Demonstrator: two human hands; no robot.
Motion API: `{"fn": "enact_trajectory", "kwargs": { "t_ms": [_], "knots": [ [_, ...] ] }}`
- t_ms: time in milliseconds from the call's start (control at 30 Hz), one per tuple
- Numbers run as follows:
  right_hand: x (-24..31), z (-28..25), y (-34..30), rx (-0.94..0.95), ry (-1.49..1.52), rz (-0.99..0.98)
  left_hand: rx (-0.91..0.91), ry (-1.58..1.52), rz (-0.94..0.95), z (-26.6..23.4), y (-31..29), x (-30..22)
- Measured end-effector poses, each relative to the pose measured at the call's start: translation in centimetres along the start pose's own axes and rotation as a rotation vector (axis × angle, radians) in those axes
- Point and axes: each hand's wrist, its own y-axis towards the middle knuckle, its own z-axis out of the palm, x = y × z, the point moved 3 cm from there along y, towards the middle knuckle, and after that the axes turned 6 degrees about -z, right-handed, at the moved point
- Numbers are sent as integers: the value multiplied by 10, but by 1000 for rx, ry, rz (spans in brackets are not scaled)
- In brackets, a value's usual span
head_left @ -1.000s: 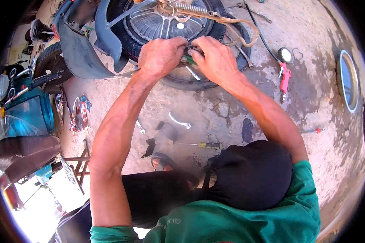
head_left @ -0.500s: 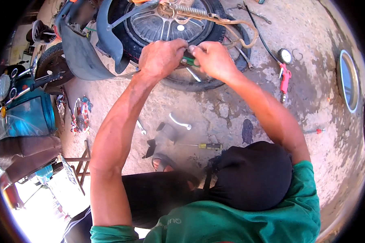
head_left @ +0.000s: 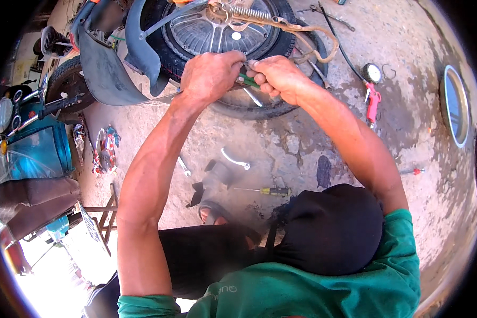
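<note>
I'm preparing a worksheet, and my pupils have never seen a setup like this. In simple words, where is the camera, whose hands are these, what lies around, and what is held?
There is no robot here. A person works bare-handed, wearing two wide fisheye cameras on the head; this view is from the left one, looking down, so straight edges bend near the rim.

The left hand and right hand meet in front of a wheel with a metal hub. Their fingers hide whatever they may hold, though something green shows between them.

On the rough ground lie a screwdriver, a curved wrench and, partly hidden by the left forearm, another wrench. To the right is a red air gun with a round gauge.
</note>
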Motion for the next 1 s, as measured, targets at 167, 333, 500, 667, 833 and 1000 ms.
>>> {"fn": "enact_trajectory", "kwargs": {
  "t_ms": [167, 333, 500, 667, 833, 1000],
  "knots": [
    [19, -3, -23, -187, -924, -447, -15, 4, 15, -1, -1, 0],
    [8, 2, -14, -200, -920, -704, -21, 12, 18, -1, -1, 1],
    [1, 0, 2, 100, 68, 35, -9, -11, 27, -1, 1, 1],
    [8, -5, -7, 16, -308, -185, 2, -2, 7, -1, -1, -2],
    [12, -4, -20, -249, -915, -858, -2, 29, 12, -2, 1, -4],
    [10, 3, -10, -192, -688, -486, -12, 14, 5, 0, 0, -1]
  ]
}}
